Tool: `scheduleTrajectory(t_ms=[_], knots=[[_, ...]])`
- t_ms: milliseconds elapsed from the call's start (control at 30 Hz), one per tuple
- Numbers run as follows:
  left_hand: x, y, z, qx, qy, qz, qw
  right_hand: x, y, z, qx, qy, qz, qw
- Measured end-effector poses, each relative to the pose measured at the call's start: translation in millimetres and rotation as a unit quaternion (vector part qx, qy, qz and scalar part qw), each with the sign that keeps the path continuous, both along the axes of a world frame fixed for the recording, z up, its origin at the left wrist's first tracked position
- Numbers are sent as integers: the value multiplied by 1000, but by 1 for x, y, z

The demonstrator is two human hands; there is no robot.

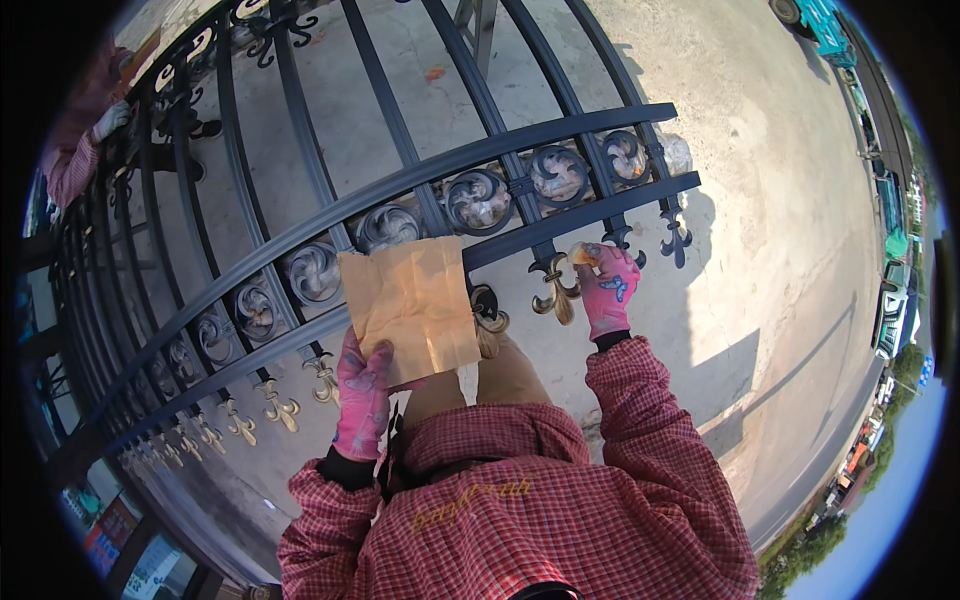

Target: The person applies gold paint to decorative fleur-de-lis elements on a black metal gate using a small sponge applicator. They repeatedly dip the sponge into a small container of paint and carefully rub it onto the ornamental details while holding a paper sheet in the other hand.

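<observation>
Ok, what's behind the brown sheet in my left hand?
The dark lower rail runs behind the brown sheet, showing on both sides; a gold finial peeks past its right edge. Whatever lies directly behind the sheet is covered.

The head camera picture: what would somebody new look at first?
Probably the big brown sheet near the middle, held in the left hand in its bright pink glove. Next come the curly gold-coloured tips along the near edge of the black metal fence, which fills much of the upper left. The other pink glove, on the right hand, pinches a small yellowish piece right of centre.
</observation>
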State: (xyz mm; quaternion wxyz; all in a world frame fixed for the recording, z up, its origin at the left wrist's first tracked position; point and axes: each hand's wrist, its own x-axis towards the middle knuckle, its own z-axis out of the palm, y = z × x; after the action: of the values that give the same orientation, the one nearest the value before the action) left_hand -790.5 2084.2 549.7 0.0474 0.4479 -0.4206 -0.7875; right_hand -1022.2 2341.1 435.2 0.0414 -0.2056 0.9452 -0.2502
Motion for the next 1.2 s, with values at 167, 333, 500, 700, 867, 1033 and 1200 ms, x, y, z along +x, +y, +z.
scheduleTrajectory(t_ms=[167,333,500,700,867,1033,1200], knots=[[8,-1,-6,-7,10,-8,1000,11,-10,3,44,40,26,998],[5,-3,-5,-1,-14,0,1000,22,-12,9,8,34,38,999],[5,-3,-4,-15,-5,-6,1000,39,-36,14,31,57,101,993],[9,-4,-6,-3,7,-10,1000,53,-53,17,51,48,97,993],[11,-6,-2,13,13,-2,1000,51,-37,14,63,24,53,996],[19,-4,-7,-36,20,-20,999,60,-48,30,48,46,183,981],[26,-5,-11,-32,31,-36,998,66,-16,20,91,-37,116,988]])
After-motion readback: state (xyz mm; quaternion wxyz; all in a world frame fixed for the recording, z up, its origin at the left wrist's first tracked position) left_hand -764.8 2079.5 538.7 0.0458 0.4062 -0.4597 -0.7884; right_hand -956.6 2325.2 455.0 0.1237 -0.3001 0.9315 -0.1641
